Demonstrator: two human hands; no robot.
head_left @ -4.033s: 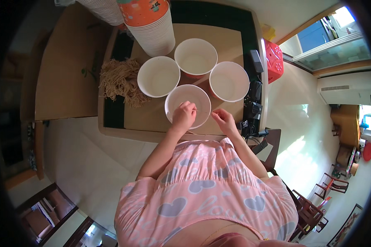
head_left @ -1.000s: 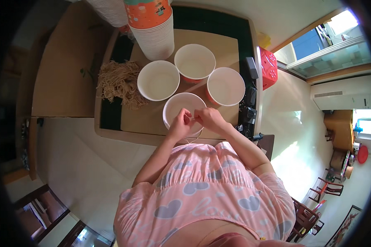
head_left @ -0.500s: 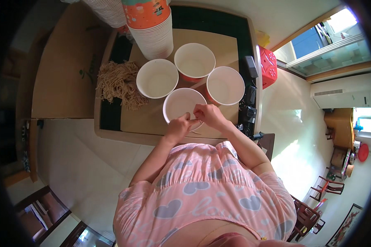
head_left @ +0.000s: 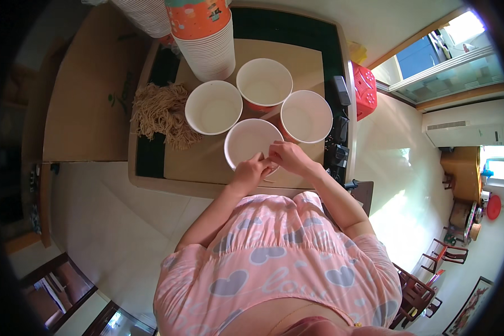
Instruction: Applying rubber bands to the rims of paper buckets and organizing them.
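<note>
Sunlight falls across the pale tiled floor; a window sits upper right, wooden chairs stand lower right.

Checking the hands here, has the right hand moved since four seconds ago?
Yes. The right hand has shifted left, off the table by the near bowl and onto its near rim, where it meets the left hand.

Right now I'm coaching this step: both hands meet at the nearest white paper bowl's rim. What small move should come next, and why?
Probably ease the left hand and right hand down into the nearest white paper bowl. Both are pinched together at its near rim, and what they hold is too small to tell; the bowl's inside looks empty.
</note>
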